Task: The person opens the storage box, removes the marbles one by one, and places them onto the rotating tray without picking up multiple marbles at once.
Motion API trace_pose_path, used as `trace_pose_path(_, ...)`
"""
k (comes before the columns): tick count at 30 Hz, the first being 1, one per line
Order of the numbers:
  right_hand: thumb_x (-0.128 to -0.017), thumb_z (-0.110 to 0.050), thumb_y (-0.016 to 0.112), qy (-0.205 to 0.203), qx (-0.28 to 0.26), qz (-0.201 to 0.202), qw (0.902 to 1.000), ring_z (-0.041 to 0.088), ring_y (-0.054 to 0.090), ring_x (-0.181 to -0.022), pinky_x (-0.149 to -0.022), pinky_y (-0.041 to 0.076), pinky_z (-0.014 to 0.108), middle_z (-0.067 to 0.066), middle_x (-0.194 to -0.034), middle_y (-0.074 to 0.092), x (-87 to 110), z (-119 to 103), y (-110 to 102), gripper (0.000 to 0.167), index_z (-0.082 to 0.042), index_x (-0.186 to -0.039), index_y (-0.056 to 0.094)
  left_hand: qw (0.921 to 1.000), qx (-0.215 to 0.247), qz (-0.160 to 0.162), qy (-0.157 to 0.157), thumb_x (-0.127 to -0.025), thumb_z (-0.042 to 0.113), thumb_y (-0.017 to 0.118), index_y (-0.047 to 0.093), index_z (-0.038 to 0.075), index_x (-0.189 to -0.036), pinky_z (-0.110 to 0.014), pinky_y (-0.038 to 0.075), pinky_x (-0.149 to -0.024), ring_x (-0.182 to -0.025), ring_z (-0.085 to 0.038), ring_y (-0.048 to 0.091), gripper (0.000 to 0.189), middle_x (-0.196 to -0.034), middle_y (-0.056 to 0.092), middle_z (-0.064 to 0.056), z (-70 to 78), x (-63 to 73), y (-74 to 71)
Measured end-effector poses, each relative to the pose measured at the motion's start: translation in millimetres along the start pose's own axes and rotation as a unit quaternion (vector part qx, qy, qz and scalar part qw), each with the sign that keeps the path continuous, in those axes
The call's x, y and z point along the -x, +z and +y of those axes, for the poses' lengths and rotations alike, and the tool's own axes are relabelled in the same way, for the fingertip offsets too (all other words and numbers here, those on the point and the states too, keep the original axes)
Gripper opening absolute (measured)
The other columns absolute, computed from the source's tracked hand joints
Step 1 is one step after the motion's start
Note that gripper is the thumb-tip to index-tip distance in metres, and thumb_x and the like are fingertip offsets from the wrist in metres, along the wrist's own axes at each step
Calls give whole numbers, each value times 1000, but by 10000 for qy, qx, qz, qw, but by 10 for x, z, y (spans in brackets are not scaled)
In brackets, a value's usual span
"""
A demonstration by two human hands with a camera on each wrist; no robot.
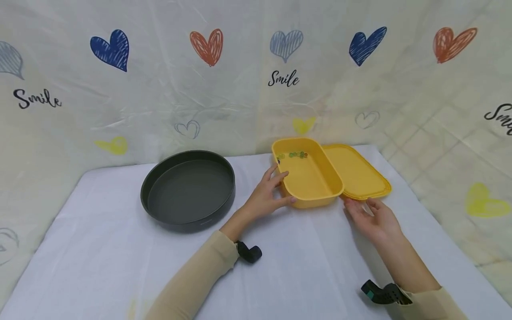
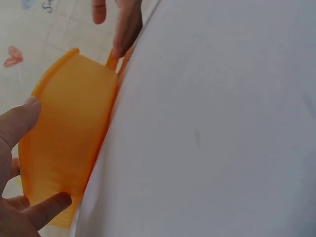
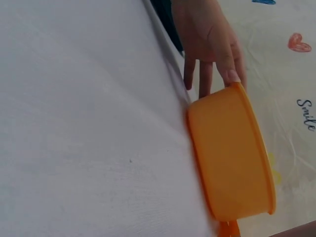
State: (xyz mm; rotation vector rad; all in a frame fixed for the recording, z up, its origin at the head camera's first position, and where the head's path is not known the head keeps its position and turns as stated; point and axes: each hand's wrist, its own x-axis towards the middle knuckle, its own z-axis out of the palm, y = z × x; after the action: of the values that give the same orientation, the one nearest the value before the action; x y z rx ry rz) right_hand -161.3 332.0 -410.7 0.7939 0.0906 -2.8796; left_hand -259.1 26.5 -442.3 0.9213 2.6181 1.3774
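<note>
A yellow rectangular plastic container (image 1: 314,171) stands open-topped on the white-covered table. Small green and brown marks show on its inner far wall. My left hand (image 1: 266,193) touches its near left corner, with the fingers spread and fairly straight along the side and rim. The left wrist view also shows these fingers against the container's wall (image 2: 71,128). To the container's right lies a flat yellow lid (image 1: 356,171), close against it. My right hand (image 1: 376,220) is palm up at the lid's near edge, its fingers loosely extended; whether the fingertips reach beneath the lid is hidden.
A round dark pan (image 1: 188,191) sits on the left side of the white tablecloth (image 1: 100,249). Behind the table hangs a pale sheet (image 1: 240,98) printed with hearts and words. The table's right edge runs just beyond the lid.
</note>
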Motion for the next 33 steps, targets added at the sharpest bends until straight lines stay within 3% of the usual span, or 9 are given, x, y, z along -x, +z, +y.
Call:
trace_pose_path(7,-107,-28,44,69,691,-263,9972,12,6,-153,-122,17,32,-14,-165,-7,75,142,46,74,-54,-152,-8,9999,-11,-62,-87,-86,49,75,39,20,-154,-49,32,-116,-150,-30,25,82,-168,6,-4,9,7,-50)
trace_pose_path(10,-107,-25,45,-27,820,-174,9965,14,12,-152,-122,20,32,-11,-163,4,137,200,124,73,-57,-149,-5,9999,-23,-135,-95,-88,49,73,37,22,-155,-51,33,-116,-150,-32,27,81,-168,6,-5,14,44,-69)
trace_pose_path(13,-106,-18,48,-618,1080,-65,9922,12,31,-141,-118,30,32,-9,-146,31,213,254,282,58,-50,-144,18,9996,-66,-284,-25,-90,49,72,36,25,-155,-53,35,-114,-148,-34,30,78,-168,6,-6,69,126,-102)
trace_pose_path(17,-103,-9,52,-1524,1670,-254,9738,15,47,-116,-108,43,32,-1,-118,48,254,345,607,36,-34,-128,41,9969,-392,-589,339,-92,50,69,32,34,-156,-50,42,-109,-140,-31,44,76,-168,7,1,247,317,-206)
trace_pose_path(20,-101,-8,54,-1677,2459,-486,9534,16,47,-110,-102,46,31,-1,-116,49,173,444,861,41,-31,-131,39,9902,-804,-847,763,-94,52,64,26,40,-156,-45,46,-106,-135,-23,49,74,-166,12,10,395,516,-338)
trace_pose_path(22,-100,-8,56,-1617,3099,-550,9353,15,46,-110,-101,47,30,-1,-116,49,72,511,1025,44,-30,-133,37,9845,-1055,-923,1052,-95,52,62,26,39,-156,-42,45,-107,-137,-18,47,72,-164,19,13,462,662,-458)
trace_pose_path(24,-101,-11,55,-1639,3874,-560,9055,15,46,-110,-100,47,28,-2,-115,50,-50,583,1189,41,-29,-133,36,9777,-1405,-856,1305,-96,50,61,27,37,-156,-39,45,-107,-139,-14,43,70,-160,28,13,477,816,-603)
trace_pose_path(29,-105,-21,49,-1688,5659,-583,8049,17,49,-113,-100,48,27,0,-119,49,-401,698,1590,24,-25,-128,43,9571,-2253,-197,1812,-94,38,69,40,30,-153,-35,48,-104,-134,-9,48,66,-149,47,11,296,1211,-1015)
trace_pose_path(33,-104,-23,52,-1712,6540,-600,7344,18,52,-109,-101,49,29,3,-122,48,-667,747,1823,24,-23,-127,45,9490,-2531,308,1857,-91,33,75,47,27,-149,-35,51,-100,-129,-11,53,65,-142,53,9,73,1480,-1316)
